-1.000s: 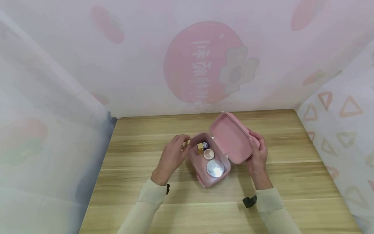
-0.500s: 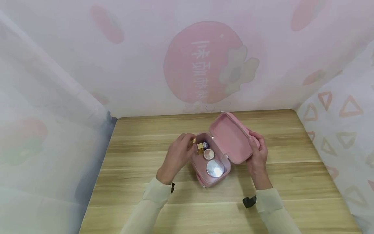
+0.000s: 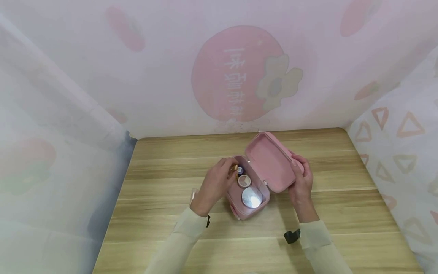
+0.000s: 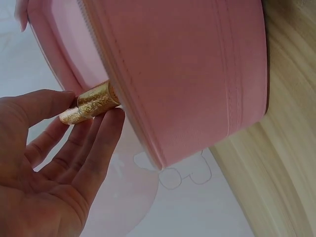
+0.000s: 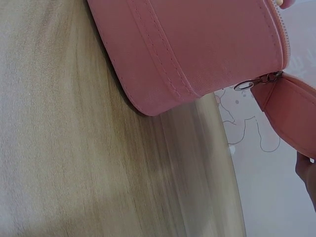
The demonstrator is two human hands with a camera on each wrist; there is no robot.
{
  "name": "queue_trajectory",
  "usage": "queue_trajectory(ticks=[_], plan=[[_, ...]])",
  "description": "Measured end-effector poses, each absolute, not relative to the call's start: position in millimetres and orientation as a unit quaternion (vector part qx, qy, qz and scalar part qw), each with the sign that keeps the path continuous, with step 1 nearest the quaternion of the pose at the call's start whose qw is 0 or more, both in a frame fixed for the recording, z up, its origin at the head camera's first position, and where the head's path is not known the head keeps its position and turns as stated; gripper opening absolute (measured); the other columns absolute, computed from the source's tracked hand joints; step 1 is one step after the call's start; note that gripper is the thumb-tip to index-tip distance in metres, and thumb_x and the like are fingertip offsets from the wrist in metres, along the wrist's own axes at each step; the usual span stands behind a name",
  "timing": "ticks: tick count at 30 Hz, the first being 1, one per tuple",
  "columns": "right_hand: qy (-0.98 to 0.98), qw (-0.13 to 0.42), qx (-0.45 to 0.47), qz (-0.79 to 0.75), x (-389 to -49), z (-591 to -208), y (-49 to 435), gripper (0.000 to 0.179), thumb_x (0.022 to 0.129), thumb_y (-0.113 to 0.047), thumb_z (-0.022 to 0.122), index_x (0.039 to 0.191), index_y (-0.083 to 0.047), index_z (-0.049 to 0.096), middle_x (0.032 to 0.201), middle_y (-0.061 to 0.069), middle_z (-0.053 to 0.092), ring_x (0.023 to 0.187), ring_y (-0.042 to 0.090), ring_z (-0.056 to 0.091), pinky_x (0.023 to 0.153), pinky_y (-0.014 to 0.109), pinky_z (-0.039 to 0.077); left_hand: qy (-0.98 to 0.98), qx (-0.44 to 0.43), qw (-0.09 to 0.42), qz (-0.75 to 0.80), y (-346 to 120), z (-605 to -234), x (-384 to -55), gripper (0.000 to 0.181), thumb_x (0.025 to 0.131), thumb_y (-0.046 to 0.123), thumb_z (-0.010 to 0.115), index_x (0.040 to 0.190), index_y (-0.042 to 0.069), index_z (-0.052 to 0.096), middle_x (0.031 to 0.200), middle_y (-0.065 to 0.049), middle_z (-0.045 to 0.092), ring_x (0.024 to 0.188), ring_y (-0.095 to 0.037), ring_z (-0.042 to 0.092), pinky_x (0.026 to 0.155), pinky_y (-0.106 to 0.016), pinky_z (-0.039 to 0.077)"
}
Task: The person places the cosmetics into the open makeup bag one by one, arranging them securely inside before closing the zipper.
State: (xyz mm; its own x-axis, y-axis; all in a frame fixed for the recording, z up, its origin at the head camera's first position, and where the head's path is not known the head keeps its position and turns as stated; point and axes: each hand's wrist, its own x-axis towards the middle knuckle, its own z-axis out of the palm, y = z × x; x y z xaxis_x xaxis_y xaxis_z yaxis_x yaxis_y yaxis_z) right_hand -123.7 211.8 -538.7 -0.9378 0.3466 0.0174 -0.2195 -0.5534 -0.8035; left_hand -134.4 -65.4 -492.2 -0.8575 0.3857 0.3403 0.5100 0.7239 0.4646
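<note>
A pink zippered cosmetic case [image 3: 234, 198] stands unzipped on the table. My left hand [image 3: 215, 186] reaches over its left rim and pinches a gold lipstick tube [image 4: 94, 102] between thumb and fingers; in the left wrist view the tube's end passes behind the case's rim. My right hand [image 3: 302, 182] grips the raised lid [image 3: 272, 163] by its right edge. Inside the case lie a round silver compact [image 3: 252, 197], a round pan of three pale shades [image 3: 244, 181] and a small dark blue jar [image 3: 240, 171]. A gold cube-shaped item beside the jar is mostly hidden by my left fingers.
The case rests on a wood-grain table [image 3: 154, 213], enclosed by printed cloth walls [image 3: 164, 76] at the back and sides. Beside my left wrist, a small clear item [image 3: 193, 195] partly shows. A metal zipper pull [image 5: 247, 85] hangs at the lid's hinge side.
My left hand has moved right with the lipstick tube, from outside the left rim to over the case, now covering the gold cube-shaped item. My right hand and the lid stay put.
</note>
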Motion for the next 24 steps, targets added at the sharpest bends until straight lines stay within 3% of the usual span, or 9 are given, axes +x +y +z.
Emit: queue_trajectory(ticks=[4,11,18,24], plan=[[-0.444,0.162,-0.072,0.878,-123.6,-538.6,212.0,0.019,0.109,-0.002,0.059,0.123,-0.011,0.068,0.138,0.004,0.072,0.122,0.019,0.069,0.094,0.026,0.063,-0.922,-0.248,0.101,-0.279,-61.2,-496.1,-134.6,0.023,0.104,0.011,0.075,0.125,0.011,0.066,0.112,-0.006,0.072,0.091,-0.017,0.072,0.076,-0.031,0.063],[-0.443,0.162,-0.073,0.879,-124.2,-540.2,212.1,0.02,0.109,-0.002,0.059,0.122,-0.012,0.069,0.138,0.004,0.072,0.121,0.018,0.069,0.093,0.025,0.063,-0.927,-0.258,0.085,-0.259,-55.4,-503.7,-134.9,0.025,0.1,0.012,0.08,0.121,0.012,0.066,0.111,-0.004,0.073,0.099,-0.019,0.071,0.086,-0.037,0.063],[-0.442,0.161,-0.076,0.879,-124.9,-541.2,212.3,0.02,0.109,-0.001,0.058,0.123,-0.011,0.069,0.139,0.005,0.072,0.122,0.019,0.069,0.094,0.026,0.063,-0.933,-0.246,0.038,-0.258,-51.7,-508.4,-132.6,0.023,0.104,0.02,0.077,0.123,0.012,0.066,0.108,-0.001,0.07,0.092,-0.012,0.066,0.078,-0.027,0.06],[-0.449,0.16,-0.082,0.875,-125.1,-541.3,212.8,0.019,0.11,-0.003,0.059,0.125,-0.01,0.068,0.14,0.005,0.072,0.123,0.019,0.068,0.095,0.026,0.062,-0.932,-0.259,0.037,-0.253,-50.5,-514.4,-132.6,0.022,0.104,0.017,0.077,0.121,0.011,0.065,0.104,-0.002,0.068,0.087,-0.012,0.063,0.072,-0.024,0.058]])
